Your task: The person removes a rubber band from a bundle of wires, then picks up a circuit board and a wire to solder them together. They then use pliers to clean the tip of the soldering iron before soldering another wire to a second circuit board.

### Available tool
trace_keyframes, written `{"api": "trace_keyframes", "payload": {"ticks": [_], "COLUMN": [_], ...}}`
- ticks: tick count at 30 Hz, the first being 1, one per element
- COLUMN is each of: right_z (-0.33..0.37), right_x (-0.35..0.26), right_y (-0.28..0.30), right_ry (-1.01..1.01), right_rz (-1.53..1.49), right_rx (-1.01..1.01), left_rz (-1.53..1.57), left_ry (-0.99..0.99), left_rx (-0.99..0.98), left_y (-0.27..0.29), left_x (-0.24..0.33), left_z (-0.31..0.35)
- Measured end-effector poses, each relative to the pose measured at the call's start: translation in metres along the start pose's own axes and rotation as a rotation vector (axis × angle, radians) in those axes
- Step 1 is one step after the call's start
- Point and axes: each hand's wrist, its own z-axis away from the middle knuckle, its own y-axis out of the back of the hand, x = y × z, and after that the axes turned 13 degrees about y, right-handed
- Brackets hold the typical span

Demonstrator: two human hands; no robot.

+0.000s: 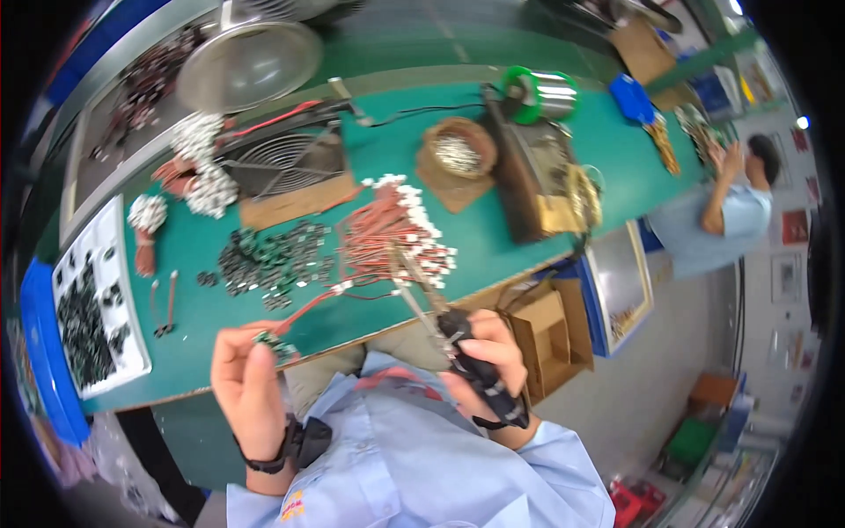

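From left to right: a white tray (pixel 130 264) of dark components stands beside a blue bin (pixel 37 339), with a tied bundle of wire leads (pixel 144 251) to its right. Your left hand (pixel 242 378), at the near edge of the green bench mat (pixel 198 356), has closed thumb and fingers on a small green circuit board (pixel 278 346); a red lead (pixel 308 306) runs from it toward a white connector (pixel 342 287) beside the wire heap. Beyond lies a pile of small dark boards (pixel 268 255). At centre is the heap of red leads (pixel 378 233) with white plugs. Your right hand (pixel 493 356) is wrapped round the black handle of a soldering-type tool (pixel 482 374) — its two thin metal shafts point over the heap's near edge, though contact cannot be told. Farther right sit a round dish (pixel 458 151) and a green-flanged spool (pixel 541 94) of silver wire.

Possible faults: a hot tip, if the tool is heated, could scorch insulation on leads lying so close; a plug snagged in the heap could strain the joint were the board drawn back — and a light fingertip pinch could let the board twist
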Motion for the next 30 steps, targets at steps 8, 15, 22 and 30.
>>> {"api": "trace_keyframes", "payload": {"ticks": [8, 15, 22, 30], "right_z": [0.005, 0.016, 0.025, 0.031], "right_x": [0.004, 0.006, 0.027, 0.039], "right_y": [-0.012, 0.005, 0.037, 0.061], "right_ry": [-0.063, -0.423, -0.527, -0.512], "right_rz": [-0.128, -0.46, -1.061, -1.128], "right_rx": [0.146, 0.438, 0.827, 0.802], "left_rz": [-0.071, -0.091, -0.132, -0.163], "left_ry": [0.042, 0.007, 0.067, 0.094], "left_rx": [0.057, 0.081, -0.047, -0.121], "left_y": [-0.003, -0.018, -0.061, -0.098], "left_x": [-0.005, -0.006, -0.015, -0.019], "left_z": [0.002, 0.003, -0.01, -0.022]}}
